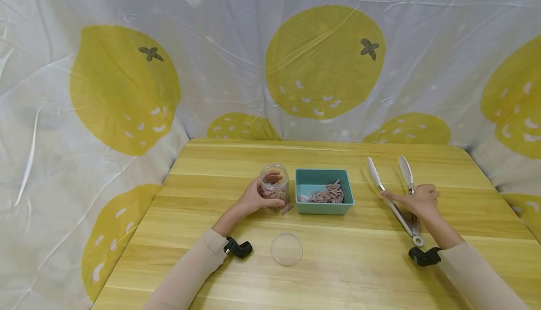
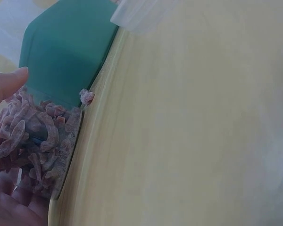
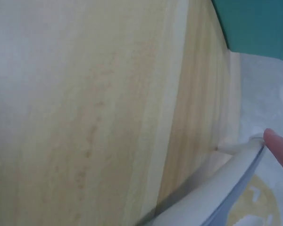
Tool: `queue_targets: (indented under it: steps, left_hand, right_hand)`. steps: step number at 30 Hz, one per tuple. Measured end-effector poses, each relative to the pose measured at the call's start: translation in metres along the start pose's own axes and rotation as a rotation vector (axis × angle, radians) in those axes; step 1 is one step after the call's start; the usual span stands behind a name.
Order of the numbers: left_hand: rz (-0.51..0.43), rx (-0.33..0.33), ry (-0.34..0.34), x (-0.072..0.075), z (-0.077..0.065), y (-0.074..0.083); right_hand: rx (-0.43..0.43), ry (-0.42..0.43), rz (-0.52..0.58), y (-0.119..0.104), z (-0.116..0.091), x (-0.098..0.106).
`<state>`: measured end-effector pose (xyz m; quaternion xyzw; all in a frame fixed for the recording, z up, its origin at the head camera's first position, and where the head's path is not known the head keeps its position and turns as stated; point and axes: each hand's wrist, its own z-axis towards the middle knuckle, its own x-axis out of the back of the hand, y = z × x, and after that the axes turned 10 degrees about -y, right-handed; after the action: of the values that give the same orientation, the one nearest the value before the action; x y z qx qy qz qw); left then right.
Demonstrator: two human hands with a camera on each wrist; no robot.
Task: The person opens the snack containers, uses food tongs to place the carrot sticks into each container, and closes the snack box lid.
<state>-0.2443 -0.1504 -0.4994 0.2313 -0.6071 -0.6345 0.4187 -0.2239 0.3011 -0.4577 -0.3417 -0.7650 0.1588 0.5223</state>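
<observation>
A clear jar (image 1: 274,189) stands left of a teal box, holding dried, powdery brownish strips (image 2: 35,136). My left hand (image 1: 258,197) grips the jar's side, thumb in front and fingers behind. The teal box (image 1: 323,209) has a heap of similar strips (image 1: 331,192) along its right side. Further right, my right hand (image 1: 418,202) holds metal tongs (image 1: 399,216) with the two arms spread. Its thumb lies on the left arm and its fingers curl at the right arm. The tongs' tips point toward the back.
One loose strip (image 1: 287,209) lies on the wooden table (image 1: 211,272) between jar and box. A round clear lid (image 1: 287,249) rests in front of them. Behind the table hangs a white cloth (image 1: 220,65) printed with yellow lemons.
</observation>
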Motion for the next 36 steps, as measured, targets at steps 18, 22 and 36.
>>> queue_targets:
  steps: [18, 22, 36]
  left_hand:
    - [-0.006, 0.008, 0.001, 0.0, 0.0, 0.002]
    - [-0.016, 0.007, -0.001, -0.001, -0.001, 0.004]
    - [-0.031, 0.002, -0.001, 0.0, 0.001, -0.001]
  right_hand:
    - [0.343, 0.148, 0.182, -0.022, -0.047, -0.008]
    - [0.444, 0.145, 0.189, -0.035, -0.06, -0.018]
    - [0.799, -0.091, 0.263, -0.078, -0.092, -0.089]
